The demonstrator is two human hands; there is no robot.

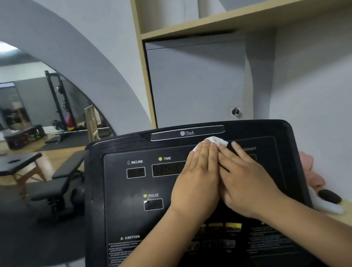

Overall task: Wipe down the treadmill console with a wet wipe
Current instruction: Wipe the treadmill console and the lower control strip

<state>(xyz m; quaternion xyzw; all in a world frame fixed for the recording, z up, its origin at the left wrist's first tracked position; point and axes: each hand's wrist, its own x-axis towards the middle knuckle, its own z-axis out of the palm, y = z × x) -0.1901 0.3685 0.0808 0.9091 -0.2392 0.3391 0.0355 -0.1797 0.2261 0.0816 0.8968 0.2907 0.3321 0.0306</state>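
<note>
Black treadmill console point(136, 217) below: my left grip point(197, 174) and right grip point(244, 177), fingers straight, press the wet wipe point(217, 140) flat.

The person's left forearm point(145, 259) enters from about 7 o'clock, the right forearm point(326, 232) from about 4 o'clock, both bare from frame edge to wrist. The left hand point(194, 181) and right hand point(245, 182) are bare too; fingernails are too blurred to make out.

The single head-worn view looks forward and down, close over the treadmill console point(136, 214), facing the wall shelf point(245, 18).
</note>
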